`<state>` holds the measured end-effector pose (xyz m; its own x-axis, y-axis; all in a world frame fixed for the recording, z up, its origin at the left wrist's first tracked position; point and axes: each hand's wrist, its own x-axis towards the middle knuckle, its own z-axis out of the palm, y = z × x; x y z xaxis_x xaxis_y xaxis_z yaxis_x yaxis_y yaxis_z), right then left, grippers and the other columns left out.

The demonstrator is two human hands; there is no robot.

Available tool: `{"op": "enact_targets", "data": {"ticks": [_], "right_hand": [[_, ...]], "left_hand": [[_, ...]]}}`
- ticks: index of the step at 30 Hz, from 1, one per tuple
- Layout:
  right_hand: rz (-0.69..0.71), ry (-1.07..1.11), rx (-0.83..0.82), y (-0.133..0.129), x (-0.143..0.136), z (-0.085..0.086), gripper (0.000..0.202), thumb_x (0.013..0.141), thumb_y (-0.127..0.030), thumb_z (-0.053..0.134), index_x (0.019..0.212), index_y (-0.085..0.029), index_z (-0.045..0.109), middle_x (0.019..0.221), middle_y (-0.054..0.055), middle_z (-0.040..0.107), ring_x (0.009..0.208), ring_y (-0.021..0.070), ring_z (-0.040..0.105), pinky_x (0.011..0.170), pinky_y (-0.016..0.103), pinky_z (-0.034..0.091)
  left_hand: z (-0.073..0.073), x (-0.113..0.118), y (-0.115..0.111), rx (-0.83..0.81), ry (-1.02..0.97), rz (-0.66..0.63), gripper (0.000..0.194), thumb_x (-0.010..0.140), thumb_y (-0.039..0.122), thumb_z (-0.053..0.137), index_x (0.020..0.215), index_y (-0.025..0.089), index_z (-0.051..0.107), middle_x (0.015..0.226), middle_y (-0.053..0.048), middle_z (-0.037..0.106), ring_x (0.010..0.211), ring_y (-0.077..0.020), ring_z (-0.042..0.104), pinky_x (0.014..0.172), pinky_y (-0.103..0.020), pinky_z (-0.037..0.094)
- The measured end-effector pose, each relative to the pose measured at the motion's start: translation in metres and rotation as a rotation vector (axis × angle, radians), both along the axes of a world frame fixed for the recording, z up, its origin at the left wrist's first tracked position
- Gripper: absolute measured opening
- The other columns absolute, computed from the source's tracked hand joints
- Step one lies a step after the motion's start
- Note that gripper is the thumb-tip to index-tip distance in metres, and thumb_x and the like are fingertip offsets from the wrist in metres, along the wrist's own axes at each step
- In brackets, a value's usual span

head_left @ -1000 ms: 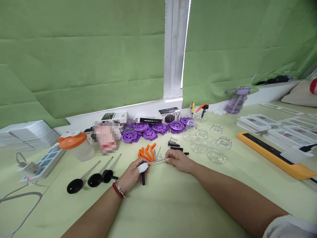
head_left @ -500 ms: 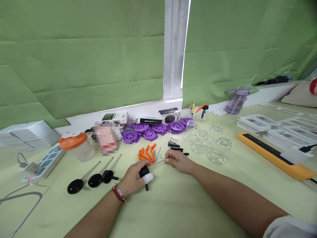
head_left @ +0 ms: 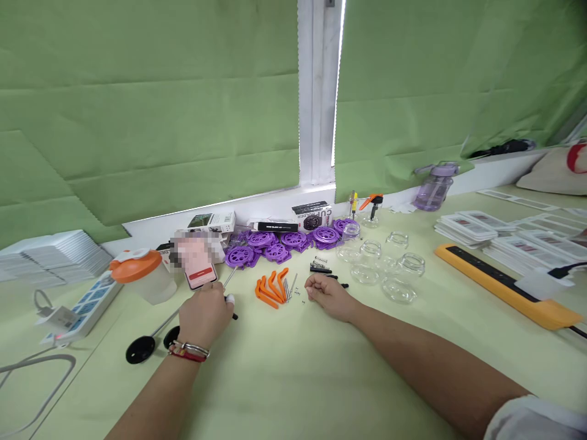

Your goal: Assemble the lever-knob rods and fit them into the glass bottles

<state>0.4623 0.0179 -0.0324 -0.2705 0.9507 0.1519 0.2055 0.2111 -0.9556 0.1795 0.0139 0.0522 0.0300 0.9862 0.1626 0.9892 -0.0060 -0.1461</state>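
My left hand (head_left: 205, 315) is closed around a black part with a metal rod (head_left: 230, 277), whose black stub shows by the thumb. It hovers over or rests among the black discs with rods; one disc (head_left: 140, 349) lies left of it, another (head_left: 171, 337) is partly covered by the hand. White wrapping covers the thumb tip. My right hand (head_left: 328, 296) rests on the table with fingers pinched, their contents hidden. Between the hands lie orange levers (head_left: 271, 287), metal pins (head_left: 287, 290) and tiny metal pieces (head_left: 298, 291). Springs (head_left: 321, 264) and black parts (head_left: 342, 282) lie behind my right hand.
Purple wheel-like parts (head_left: 291, 239) and boxes (head_left: 313, 215) line the back. Clear glass-like vessels (head_left: 398, 287) and a yellow-orange bar (head_left: 504, 286) are right. A phone (head_left: 198, 269), orange-lidded cup (head_left: 153, 287) and power strip (head_left: 87, 305) are left. A purple bottle (head_left: 433, 190) stands back right.
My left hand has moved left with the black part and its rod, away from my right hand, and now covers some of the discs. My right hand stays nearly in place, no longer touching the rod.
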Motion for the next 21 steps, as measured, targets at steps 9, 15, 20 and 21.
{"op": "enact_targets", "data": {"ticks": [9, 15, 20, 21], "right_hand": [[0.008, -0.046, -0.007, 0.000, -0.001, 0.000, 0.022, 0.083, -0.040, 0.051, 0.085, -0.018, 0.053, 0.070, 0.000, 0.055, 0.067, 0.0137, 0.051, 0.064, 0.027, 0.040], [0.015, -0.062, -0.003, 0.001, 0.000, -0.001, 0.020, 0.084, -0.037, 0.050, 0.085, -0.018, 0.054, 0.071, 0.001, 0.055, 0.067, 0.0135, 0.051, 0.063, 0.027, 0.039], [0.019, -0.068, -0.009, 0.000, 0.000, -0.002, 0.018, 0.084, -0.036, 0.050, 0.085, -0.019, 0.054, 0.070, 0.000, 0.055, 0.064, 0.0128, 0.049, 0.059, 0.026, 0.038], [0.019, -0.064, -0.006, 0.001, 0.000, -0.002, 0.018, 0.084, -0.036, 0.050, 0.085, -0.019, 0.054, 0.070, 0.000, 0.055, 0.064, 0.0128, 0.049, 0.060, 0.026, 0.038]], "left_hand": [[-0.027, -0.010, 0.009, -0.144, 0.090, 0.001, 0.033, 0.078, 0.026, 0.038, 0.090, 0.011, 0.065, 0.089, -0.017, 0.066, 0.085, -0.0290, 0.062, 0.071, -0.039, 0.045], [-0.023, -0.009, 0.008, -0.184, 0.077, 0.021, 0.035, 0.079, 0.025, 0.037, 0.092, 0.009, 0.065, 0.091, -0.018, 0.066, 0.084, -0.0302, 0.062, 0.069, -0.039, 0.046], [-0.019, -0.006, 0.005, -0.168, 0.064, 0.026, 0.034, 0.079, 0.025, 0.038, 0.092, 0.009, 0.064, 0.091, -0.018, 0.065, 0.086, -0.0305, 0.060, 0.068, -0.039, 0.046], [-0.018, -0.004, 0.004, -0.155, 0.068, 0.025, 0.033, 0.079, 0.026, 0.039, 0.093, 0.009, 0.063, 0.091, -0.018, 0.065, 0.087, -0.0302, 0.060, 0.068, -0.038, 0.046]]}}
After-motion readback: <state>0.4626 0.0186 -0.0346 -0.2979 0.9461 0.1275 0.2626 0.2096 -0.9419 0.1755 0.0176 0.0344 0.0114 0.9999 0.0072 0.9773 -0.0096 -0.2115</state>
